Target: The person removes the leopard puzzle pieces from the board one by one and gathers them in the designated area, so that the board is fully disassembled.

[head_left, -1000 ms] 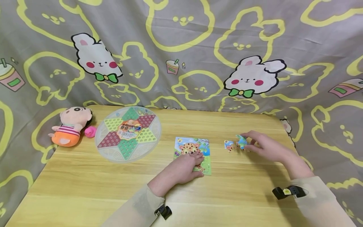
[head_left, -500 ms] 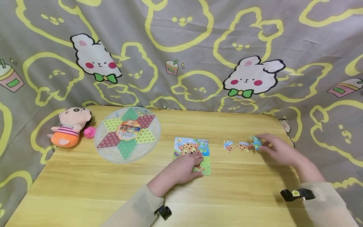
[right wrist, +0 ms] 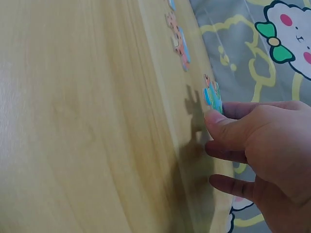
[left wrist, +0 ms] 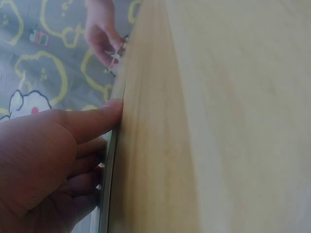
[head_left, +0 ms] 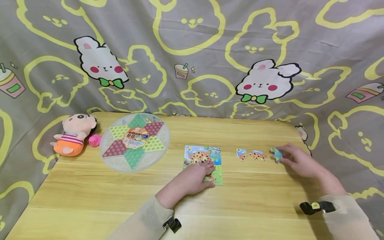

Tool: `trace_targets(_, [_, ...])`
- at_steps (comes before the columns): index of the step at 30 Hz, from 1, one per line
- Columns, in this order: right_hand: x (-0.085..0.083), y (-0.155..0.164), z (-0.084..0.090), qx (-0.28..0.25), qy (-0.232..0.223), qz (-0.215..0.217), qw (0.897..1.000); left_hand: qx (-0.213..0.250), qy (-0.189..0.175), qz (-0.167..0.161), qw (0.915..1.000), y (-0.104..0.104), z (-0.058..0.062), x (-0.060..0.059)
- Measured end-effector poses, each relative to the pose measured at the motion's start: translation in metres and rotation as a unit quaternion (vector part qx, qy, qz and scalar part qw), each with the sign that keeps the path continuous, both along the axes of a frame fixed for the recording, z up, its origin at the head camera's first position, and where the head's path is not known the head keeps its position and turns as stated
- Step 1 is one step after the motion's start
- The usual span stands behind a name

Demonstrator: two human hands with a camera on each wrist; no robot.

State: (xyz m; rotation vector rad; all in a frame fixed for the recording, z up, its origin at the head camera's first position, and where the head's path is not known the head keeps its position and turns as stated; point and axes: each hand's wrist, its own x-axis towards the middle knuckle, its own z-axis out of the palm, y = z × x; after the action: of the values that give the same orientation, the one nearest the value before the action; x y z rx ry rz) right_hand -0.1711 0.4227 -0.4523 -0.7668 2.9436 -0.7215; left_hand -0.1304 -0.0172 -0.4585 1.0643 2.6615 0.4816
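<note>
In the head view my left hand [head_left: 190, 176] rests on a leopard jigsaw puzzle [head_left: 218, 160], fingers laid across its middle and hiding part of the picture. The left wrist view has the thumb of that left hand [left wrist: 43, 160] at the puzzle's thin edge. To the right, my right hand [head_left: 303, 163] pinches a blue-green puzzle piece [head_left: 276, 155] between thumb and fingers. Seen from the right wrist, this puzzle piece [right wrist: 212, 97] stands a little apart from its shadow on the table. Two loose puzzle pieces, one with an ear [head_left: 241, 154] and one spotted [head_left: 258, 155], lie between the hands.
A round Chinese checkers board [head_left: 105, 153] lies left of the puzzle. Beyond it are a pink toy duck [head_left: 94, 140] and a plush doll [head_left: 72, 136]. A patterned grey curtain [head_left: 210, 66] hangs behind the wooden table [head_left: 120, 196].
My right hand has carried the blue-green puzzle piece to the right, away from the other loose pieces, uncovering the spotted one. My left hand has stayed on the puzzle.
</note>
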Motion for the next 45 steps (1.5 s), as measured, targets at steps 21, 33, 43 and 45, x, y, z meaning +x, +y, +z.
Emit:
trace_targets(21, [0.006,-0.002,0.001,0.043,-0.004,-0.01,0.999,-0.008,0.005,-0.004,1.0,0.001,0.001,0.002])
trace_targets(33, [0.007,-0.05,0.027,0.037,-0.003,-0.002,0.999,-0.044,0.053,-0.026,0.9973,0.0,0.004,0.002])
trace_targets(43, [0.002,-0.119,0.04,0.014,-0.027,0.054,0.998,0.011,0.074,-0.006,0.9972,-0.032,0.013,0.007])
trace_targets(45, [0.002,-0.132,0.041,0.006,-0.035,0.065,0.997,0.017,0.071,0.003,0.9973,-0.042,0.015,0.009])
